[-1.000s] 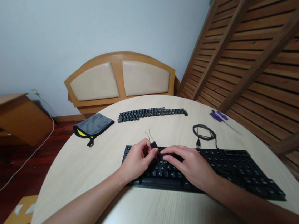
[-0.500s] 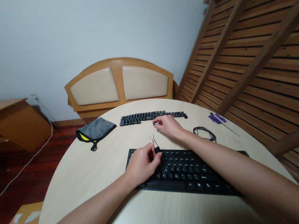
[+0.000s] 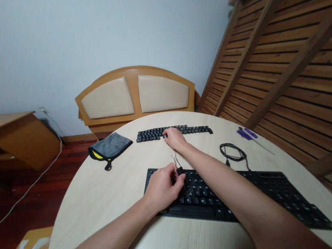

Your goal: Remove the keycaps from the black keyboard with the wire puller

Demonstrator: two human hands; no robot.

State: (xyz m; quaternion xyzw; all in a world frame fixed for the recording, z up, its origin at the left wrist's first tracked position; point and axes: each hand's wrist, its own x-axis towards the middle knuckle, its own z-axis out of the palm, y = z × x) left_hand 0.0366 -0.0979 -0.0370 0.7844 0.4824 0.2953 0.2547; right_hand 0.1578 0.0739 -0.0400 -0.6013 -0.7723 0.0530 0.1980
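Over the left part of a black keyboard (image 3: 266, 187), my left hand (image 3: 164, 186) is closed on a keycap puller (image 3: 180, 171) with a dark grip; its thin wire prongs point away from me. My right hand (image 3: 174, 138) reaches to the far side of the table, fingertips pinched on a small black keycap (image 3: 165, 135) at the front of the rows of loose keycaps (image 3: 147, 134). The hand covers part of those rows. My right forearm passes above the keyboard and hides some of its middle.
A grey cloth (image 3: 111, 146) with black edging and a yellow underside lies at the left. The coiled black cable (image 3: 233, 151) is right of my forearm. Farther right is a purple-bristled brush (image 3: 247, 133) with a thin stem. All lie on a round pale table (image 3: 102, 199).
My right hand has moved left and away from me with the keycap, up to the loose rows. My left hand still holds the puller. The view has shifted slightly.
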